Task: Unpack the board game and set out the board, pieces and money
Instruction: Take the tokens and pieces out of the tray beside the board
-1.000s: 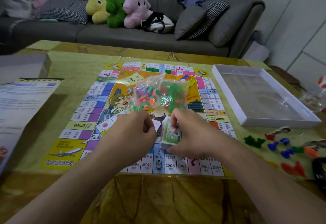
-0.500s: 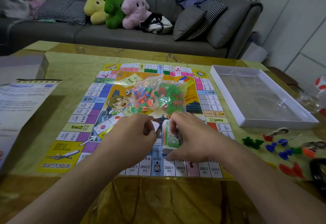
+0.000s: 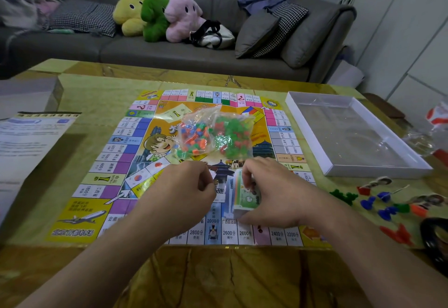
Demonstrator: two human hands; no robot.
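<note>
1. The right hand [image 3: 274,193] grasps the money stack [image 3: 244,193], fingers curled over its top; the stack stands on the board [image 3: 116,162] near the desk's front edge.
2. The left hand [image 3: 179,193] is curled just beside it, fingertips together as if pinching a wrapper; what it holds, if anything, I cannot tell.
3. Judged step: getting the money loose. Steady the stack with the right hand and pull any wrap away low and slowly, so the notes do not scatter over the board.
4. Two bags [image 3: 213,135] of small plastic pieces lie unopened at the board's centre; coloured pawns [image 3: 378,201] sit by the desk's right edge, before the box tray [image 3: 303,104].
5. Legible print: squares along the board's front edge read 2800, 2000, 2600, 2600, 2400, 2200; left side shows 1800 and 600. The Chinese text is too small to read reliably.
</note>
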